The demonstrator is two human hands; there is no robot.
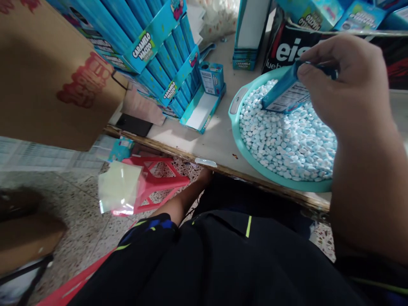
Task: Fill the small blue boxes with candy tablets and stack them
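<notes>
My right hand [346, 85] is closed around a small blue candy box [287, 91], with the thumb in front and the fingers behind. The box is tilted, its lower end among the pale blue and white candies [287, 144]. These candies fill a wide turquoise basin [239, 140] at the table's front edge. Whether the box is open, and what is in it, I cannot tell. My left forearm [181, 199] reaches down by the table edge, and the hand itself is hidden there.
Stacked blue display trays of candy boxes [153, 51] stand left of the basin. A display tray [202, 110] holds one upright box [212, 78]. A dark phone [134, 124] lies near the edge, beside a cardboard box [47, 76]. Below is a red stool [159, 182] with plastic bags [121, 187].
</notes>
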